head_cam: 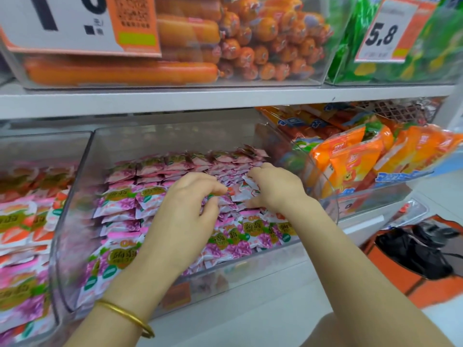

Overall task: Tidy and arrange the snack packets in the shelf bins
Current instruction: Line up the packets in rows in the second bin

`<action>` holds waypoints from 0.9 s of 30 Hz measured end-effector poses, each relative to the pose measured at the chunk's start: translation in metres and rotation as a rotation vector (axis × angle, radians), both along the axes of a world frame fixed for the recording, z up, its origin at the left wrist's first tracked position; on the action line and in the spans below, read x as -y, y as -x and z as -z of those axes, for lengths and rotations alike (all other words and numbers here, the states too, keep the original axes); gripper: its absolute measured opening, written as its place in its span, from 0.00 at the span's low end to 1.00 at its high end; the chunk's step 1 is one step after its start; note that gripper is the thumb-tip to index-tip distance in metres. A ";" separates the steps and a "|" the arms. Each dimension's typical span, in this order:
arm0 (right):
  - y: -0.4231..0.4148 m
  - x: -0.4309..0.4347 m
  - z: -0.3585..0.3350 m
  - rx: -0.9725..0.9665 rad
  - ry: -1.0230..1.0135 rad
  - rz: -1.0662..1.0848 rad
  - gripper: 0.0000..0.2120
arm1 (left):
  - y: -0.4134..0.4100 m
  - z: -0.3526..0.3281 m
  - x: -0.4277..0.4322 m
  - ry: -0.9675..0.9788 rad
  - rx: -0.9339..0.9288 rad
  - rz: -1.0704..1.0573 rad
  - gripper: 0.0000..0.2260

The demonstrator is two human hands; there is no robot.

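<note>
Bangle [130, 319] on the left wrist sits nearest the lens; both forearms reach over the front wall of the middle clear bin [72, 221], where the snack packets [120, 211] lie in overlapping rows, printed faces up. Left hand [185, 209]: fingers curled, thumb and forefinger pinching a packet edge. Right hand [278, 189]: fingers curled round a skewed white-and-red cluster at mid-bin, judged to be gathering strays to square them with the rows. Right fingertips are buried among the packets, so how many are held cannot be told; packet print is blurred, and the neighbouring bin [45, 144] on the left is cut off by the frame edge.
</note>
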State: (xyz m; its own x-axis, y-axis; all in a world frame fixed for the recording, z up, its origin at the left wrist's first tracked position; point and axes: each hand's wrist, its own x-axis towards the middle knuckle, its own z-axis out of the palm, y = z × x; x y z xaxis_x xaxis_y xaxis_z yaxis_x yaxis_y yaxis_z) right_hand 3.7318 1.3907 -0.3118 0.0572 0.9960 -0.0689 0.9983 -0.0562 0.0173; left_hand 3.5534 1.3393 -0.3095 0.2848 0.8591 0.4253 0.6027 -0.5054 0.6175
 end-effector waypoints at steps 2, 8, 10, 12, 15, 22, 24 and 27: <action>0.001 0.001 -0.001 0.046 -0.060 -0.018 0.23 | 0.001 0.000 0.001 0.011 0.013 0.000 0.11; 0.002 0.016 -0.005 0.014 -0.337 -0.037 0.06 | 0.007 -0.004 0.004 0.004 0.013 -0.008 0.12; 0.000 0.021 -0.005 -0.028 -0.409 -0.038 0.11 | 0.009 -0.004 0.004 0.006 0.021 -0.006 0.12; 0.000 0.025 -0.005 -0.105 -0.520 -0.051 0.08 | 0.009 -0.005 0.006 0.018 0.027 -0.004 0.12; 0.000 0.030 -0.006 -0.321 -0.620 -0.027 0.05 | 0.009 -0.007 0.007 0.107 0.078 -0.007 0.12; 0.004 0.044 -0.007 -0.633 -0.688 -0.188 0.12 | -0.003 -0.016 0.010 0.859 0.936 0.119 0.22; 0.005 0.046 -0.004 -0.597 -0.635 -0.314 0.13 | -0.007 -0.016 0.008 0.991 1.134 0.173 0.21; 0.006 0.045 -0.001 -0.521 -0.586 -0.463 0.14 | -0.009 -0.012 -0.002 1.010 1.239 0.126 0.16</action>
State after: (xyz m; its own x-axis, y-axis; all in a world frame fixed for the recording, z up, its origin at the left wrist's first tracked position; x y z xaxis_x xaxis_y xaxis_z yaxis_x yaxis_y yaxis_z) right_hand 3.7255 1.3453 -0.3105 -0.2540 0.7953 0.5504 0.7967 0.4947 -0.3472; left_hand 3.5627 1.3411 -0.2971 0.3000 0.9169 -0.2632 -0.5118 0.3875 0.7667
